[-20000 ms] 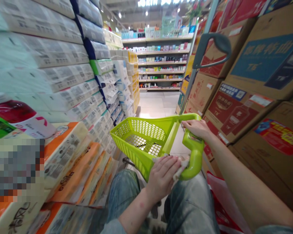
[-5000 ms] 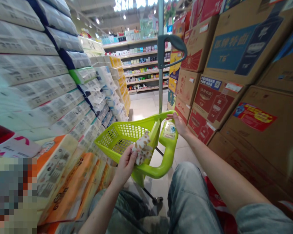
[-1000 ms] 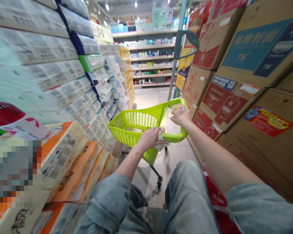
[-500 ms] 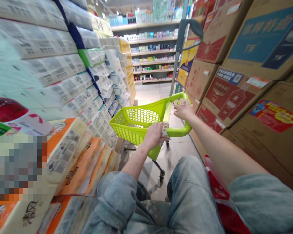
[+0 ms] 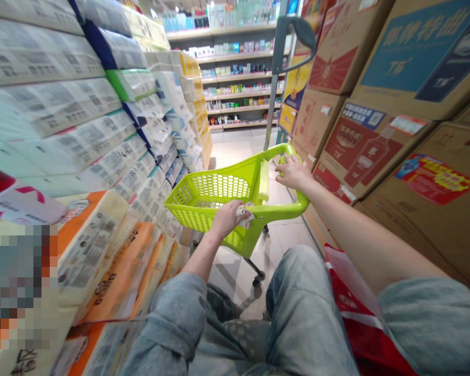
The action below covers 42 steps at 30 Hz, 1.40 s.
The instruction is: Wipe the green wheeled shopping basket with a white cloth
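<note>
A lime-green shopping cart basket point(image 5: 207, 211) with perforated walls stands in front of my knees on a wheeled frame, its looped handle point(image 5: 284, 210) toward the right. My left hand point(image 5: 225, 218) is closed on a crumpled white wipe point(image 5: 245, 214) with darker spots, pressed on the basket's near rim. Whether it is paper or cloth, I cannot tell. My right hand point(image 5: 294, 173) is closed on the handle's far right part, its fingers curled over the bar and partly hidden.
Wrapped tissue packs point(image 5: 113, 175) are stacked along the left. Cardboard cartons point(image 5: 379, 151) rise on the right. Behind the cart stands a grey upright pole handle point(image 5: 274, 73). Shelves of small goods point(image 5: 238, 70) cross the far end. A red bag point(image 5: 350, 292) lies by my right leg.
My left hand has slid with the wipe from the strip at the handle's base leftward onto the basket's near rim. My right hand stays on the handle. The view has shifted slightly.
</note>
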Each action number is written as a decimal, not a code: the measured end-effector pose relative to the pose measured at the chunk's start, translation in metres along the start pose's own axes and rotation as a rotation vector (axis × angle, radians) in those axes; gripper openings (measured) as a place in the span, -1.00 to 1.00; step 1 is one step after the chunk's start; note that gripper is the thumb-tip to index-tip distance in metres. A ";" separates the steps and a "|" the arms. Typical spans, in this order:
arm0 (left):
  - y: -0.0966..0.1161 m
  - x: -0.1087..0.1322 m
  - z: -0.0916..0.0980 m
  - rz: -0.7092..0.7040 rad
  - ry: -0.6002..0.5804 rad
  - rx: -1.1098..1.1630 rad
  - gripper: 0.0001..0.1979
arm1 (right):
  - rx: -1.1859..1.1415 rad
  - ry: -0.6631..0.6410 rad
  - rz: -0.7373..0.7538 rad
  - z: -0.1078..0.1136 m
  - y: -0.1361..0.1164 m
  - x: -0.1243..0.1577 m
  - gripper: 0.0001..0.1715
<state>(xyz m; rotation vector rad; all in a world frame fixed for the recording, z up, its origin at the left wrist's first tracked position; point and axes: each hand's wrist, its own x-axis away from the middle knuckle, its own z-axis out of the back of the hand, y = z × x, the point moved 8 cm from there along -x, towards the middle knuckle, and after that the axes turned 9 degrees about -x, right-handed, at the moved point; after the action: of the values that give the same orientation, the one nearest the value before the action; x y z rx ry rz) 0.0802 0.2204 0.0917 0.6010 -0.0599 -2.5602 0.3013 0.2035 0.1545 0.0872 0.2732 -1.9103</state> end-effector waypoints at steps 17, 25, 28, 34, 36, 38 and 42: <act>-0.001 -0.009 -0.005 0.040 -0.233 -0.018 -0.60 | 0.151 -0.102 0.220 -0.007 -0.057 0.032 -0.60; 0.014 -0.001 -0.006 -0.041 0.000 0.052 -0.66 | 0.051 -0.265 0.220 -0.019 -0.068 0.035 -0.32; 0.019 0.008 -0.006 0.041 0.113 0.003 -0.58 | 0.064 -0.282 0.242 -0.020 -0.063 0.034 -0.34; 0.046 0.017 -0.010 0.054 0.184 -0.119 -0.33 | 0.100 -0.259 0.272 -0.018 -0.061 0.038 -0.35; 0.052 0.017 -0.008 0.034 0.181 -0.125 -0.24 | 0.103 -0.263 0.294 -0.018 -0.062 0.039 -0.33; 0.054 0.016 -0.006 -0.008 0.169 -0.091 -0.23 | 0.109 -0.256 0.300 -0.018 -0.061 0.040 -0.31; 0.044 0.010 -0.005 -0.087 0.108 0.017 -0.48 | 0.108 -0.252 0.302 -0.019 -0.058 0.038 -0.30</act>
<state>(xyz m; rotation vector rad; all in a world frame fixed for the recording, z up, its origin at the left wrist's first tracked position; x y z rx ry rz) 0.0953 0.1779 0.0898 0.7627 -0.0193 -2.6081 0.2328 0.1914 0.1373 -0.0388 -0.0147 -1.6143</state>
